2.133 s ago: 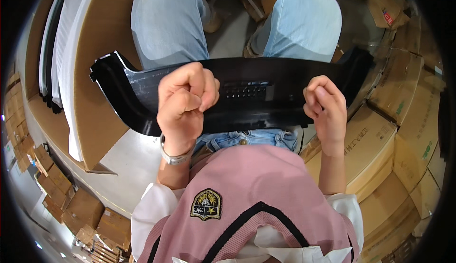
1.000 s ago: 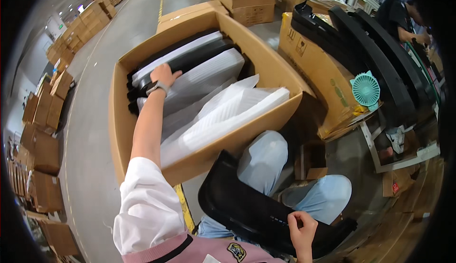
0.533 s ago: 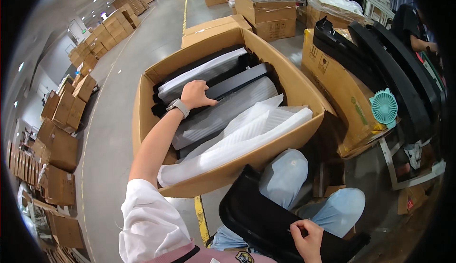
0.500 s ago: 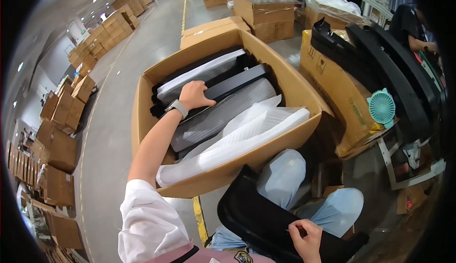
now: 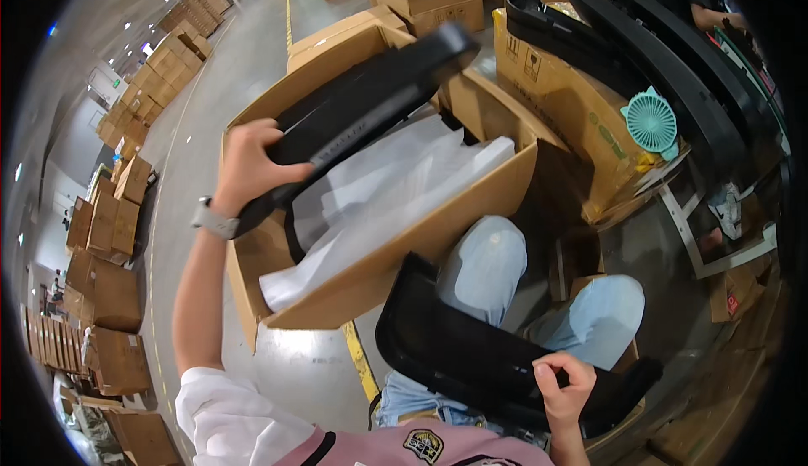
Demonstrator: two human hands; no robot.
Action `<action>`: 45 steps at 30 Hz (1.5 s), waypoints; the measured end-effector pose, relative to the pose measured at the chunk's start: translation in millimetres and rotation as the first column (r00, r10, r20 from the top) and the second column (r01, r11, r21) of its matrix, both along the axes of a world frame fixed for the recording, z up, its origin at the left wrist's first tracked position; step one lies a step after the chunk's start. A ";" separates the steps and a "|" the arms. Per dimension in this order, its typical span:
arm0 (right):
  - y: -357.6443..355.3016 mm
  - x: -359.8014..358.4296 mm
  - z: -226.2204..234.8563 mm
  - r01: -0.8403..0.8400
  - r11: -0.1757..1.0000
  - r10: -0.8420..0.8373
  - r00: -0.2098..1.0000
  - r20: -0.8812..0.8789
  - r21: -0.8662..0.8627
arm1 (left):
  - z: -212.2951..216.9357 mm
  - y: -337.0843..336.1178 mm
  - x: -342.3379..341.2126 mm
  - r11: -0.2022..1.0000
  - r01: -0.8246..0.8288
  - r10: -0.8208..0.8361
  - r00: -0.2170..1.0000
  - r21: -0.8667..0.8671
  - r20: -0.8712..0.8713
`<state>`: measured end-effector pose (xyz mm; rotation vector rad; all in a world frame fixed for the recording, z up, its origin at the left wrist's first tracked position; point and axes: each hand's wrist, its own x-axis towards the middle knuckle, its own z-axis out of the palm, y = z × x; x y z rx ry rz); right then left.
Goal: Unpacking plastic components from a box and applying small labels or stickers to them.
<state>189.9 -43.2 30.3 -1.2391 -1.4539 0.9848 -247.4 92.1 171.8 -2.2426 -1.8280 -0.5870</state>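
Left hand [image 5: 246, 167] gripped a long black panel [image 5: 362, 100], raised over the cardboard box [image 5: 404, 239]. Right hand [image 5: 562, 386] pinched the black panel on the lap [image 5: 480, 361].

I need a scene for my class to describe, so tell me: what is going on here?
A seated person's left hand grips a long black plastic part and holds it tilted above a big open cardboard box that holds white plastic bags. The right hand pinches the edge of another black plastic panel lying across the lap. More black parts lean against boxes at the right.
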 end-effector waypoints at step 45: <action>-47.5 17.8 -6.7 -0.237 0.964 -0.002 0.442 -0.897 -0.119 | -118.5 -185.4 264.5 0.696 0.632 -0.296 0.685 -0.341 0.666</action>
